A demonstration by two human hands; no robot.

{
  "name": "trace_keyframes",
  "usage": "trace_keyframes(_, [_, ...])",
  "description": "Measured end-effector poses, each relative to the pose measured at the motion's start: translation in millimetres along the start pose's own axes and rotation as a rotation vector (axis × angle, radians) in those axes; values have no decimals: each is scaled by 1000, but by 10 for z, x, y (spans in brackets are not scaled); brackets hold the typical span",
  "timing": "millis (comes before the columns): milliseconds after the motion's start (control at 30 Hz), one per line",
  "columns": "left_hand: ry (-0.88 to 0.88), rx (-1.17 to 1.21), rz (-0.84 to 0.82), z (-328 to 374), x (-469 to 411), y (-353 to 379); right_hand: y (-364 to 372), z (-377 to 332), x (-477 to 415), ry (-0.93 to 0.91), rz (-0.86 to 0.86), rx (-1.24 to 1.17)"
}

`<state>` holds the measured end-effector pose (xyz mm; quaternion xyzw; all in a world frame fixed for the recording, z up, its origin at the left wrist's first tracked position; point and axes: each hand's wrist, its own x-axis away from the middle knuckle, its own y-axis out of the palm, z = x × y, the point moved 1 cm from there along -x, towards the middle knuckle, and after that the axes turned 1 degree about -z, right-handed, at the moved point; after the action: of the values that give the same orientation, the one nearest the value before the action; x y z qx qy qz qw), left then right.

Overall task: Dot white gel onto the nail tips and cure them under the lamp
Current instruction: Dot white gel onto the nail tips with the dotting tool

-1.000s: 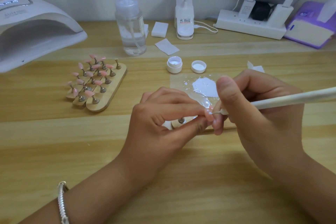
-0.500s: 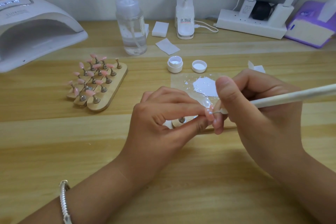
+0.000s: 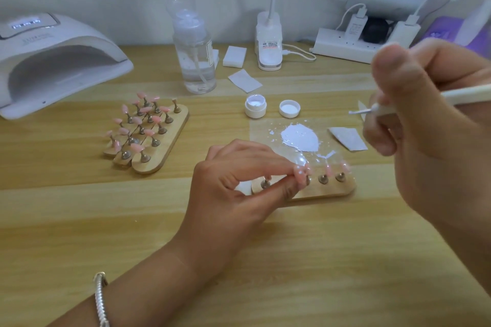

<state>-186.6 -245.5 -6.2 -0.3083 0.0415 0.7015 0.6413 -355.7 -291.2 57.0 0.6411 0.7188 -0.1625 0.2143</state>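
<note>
Nearest us, well below and left of the wooden strip [image 3: 318, 195], a silver bracelet [image 3: 101, 297] circles our left wrist, its lower end cut off by the frame. Our left hand [image 3: 239, 183] covers the strip's left half, with thumb and forefinger pinching a pink nail tip [image 3: 301, 175]. A pale glint shows on it, but we cannot make out any dots, nor whether its peg sits on the strip.

Right of that pinch, two more pink tips [image 3: 328, 168] stand on metal studs on the strip, both blurred. Up and right of the strip, well apart from it, our right hand [image 3: 425, 125] looms large and blurred. Its fingers curl round a white dotting pen [image 3: 457, 97] whose rear runs off the edge, and its thin metal point hangs in the air.

Just behind the strip lies a clear sheet [image 3: 263, 127] bearing a puddle of white gel [image 3: 301, 137], with a grey wipe [image 3: 348, 138] beside it. Behind those sit the open gel jar [image 3: 255, 106] and its lid [image 3: 289, 109].

Left of the strip stands a wooden rack of pink tips [image 3: 148, 130]. Beyond that is the white curing lamp [image 3: 53, 61], display lit, its left side cut off. Farthest from the strip, by the wall, are a pump bottle [image 3: 195, 58], cotton pads [image 3: 234, 56], a desk-lamp base [image 3: 269, 42] and a power strip [image 3: 345, 46] partly hidden by our right hand.
</note>
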Motion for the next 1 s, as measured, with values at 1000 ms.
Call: trace_keyframes(1000, [20, -12, 49, -32, -9, 4, -211, 849, -387, 251, -226, 749])
